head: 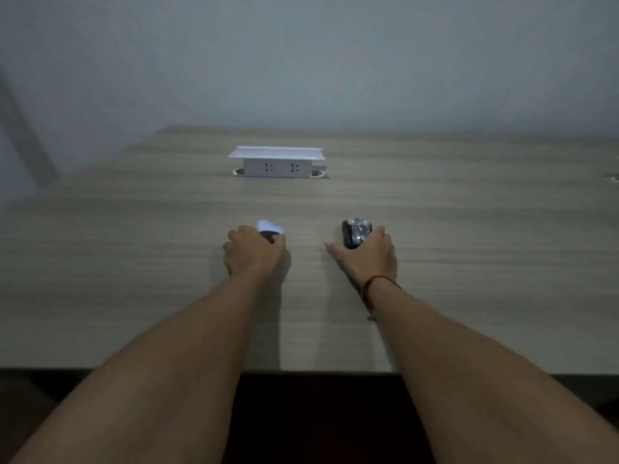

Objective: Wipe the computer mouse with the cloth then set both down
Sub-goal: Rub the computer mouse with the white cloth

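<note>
A small black computer mouse (354, 232) with glossy grey patches lies on the wooden table (134, 262). My right hand (366, 259) rests flat against its near right side, with the thumb spread left and clear of it. To the left, my left hand (254, 252) is curled knuckles-up around a bunched white cloth (269, 226), which pokes out beyond the fingers. A dark fold or shadow shows under it. Both things sit on the tabletop about a hand's width apart. The picture is blurred, so finer detail is hidden.
A white pop-up socket box (276, 165) with its lid raised stands at the table's middle back. The table's front edge (318, 371) runs just below my forearms. A grey wall (301, 61) stands behind the table. A red string bracelet (376, 283) circles my right wrist.
</note>
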`<state>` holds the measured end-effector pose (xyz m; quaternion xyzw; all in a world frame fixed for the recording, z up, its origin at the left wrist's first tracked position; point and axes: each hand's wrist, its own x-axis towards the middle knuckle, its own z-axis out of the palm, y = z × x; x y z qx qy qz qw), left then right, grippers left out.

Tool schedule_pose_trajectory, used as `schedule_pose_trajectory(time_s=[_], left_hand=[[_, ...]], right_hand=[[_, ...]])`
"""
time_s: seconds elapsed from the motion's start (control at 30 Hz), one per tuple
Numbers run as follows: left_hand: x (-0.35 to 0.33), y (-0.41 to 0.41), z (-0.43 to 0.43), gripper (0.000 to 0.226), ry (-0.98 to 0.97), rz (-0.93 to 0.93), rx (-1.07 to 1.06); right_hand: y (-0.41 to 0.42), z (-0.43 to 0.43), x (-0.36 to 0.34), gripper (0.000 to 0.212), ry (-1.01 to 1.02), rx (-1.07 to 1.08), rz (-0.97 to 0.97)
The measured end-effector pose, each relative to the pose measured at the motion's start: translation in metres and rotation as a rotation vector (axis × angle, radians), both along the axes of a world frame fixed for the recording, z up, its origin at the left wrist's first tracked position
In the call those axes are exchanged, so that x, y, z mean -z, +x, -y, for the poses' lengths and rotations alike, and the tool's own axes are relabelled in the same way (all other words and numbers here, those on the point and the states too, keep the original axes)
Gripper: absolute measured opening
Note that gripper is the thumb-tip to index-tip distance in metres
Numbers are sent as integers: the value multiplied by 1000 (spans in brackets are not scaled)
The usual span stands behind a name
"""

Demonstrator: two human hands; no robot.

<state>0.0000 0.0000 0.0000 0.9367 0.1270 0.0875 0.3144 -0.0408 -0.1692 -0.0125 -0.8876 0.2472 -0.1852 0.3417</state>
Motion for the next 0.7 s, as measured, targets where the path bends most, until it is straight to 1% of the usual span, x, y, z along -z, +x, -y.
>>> schedule_pose_trajectory(time_s=[0.07, 0.13, 0.2, 0.3, 0.4, 0.57, 0.7], left_hand=[[7, -7, -1, 64, 11, 89, -22], [11, -5, -1, 61, 15, 178, -35], [17, -9, 2, 57, 102, 191, -13], [21, -12, 3, 52, 132, 213, 7], [20, -10, 3, 46, 146, 238, 41], [18, -11, 1, 42, 153, 249, 90], [19, -12, -2, 37, 105, 259, 123]], right_hand=[[-3, -2, 8, 96, -23, 12, 69], [2, 2, 8, 96, -22, 24, 100], [4, 1, 10, 96, -45, 27, 86], [9, 1, 13, 94, -65, 38, 94], [19, 2, 13, 85, -61, 55, 117], [24, 2, 11, 61, -50, 61, 151], [16, 1, 12, 53, -40, -2, 154]])
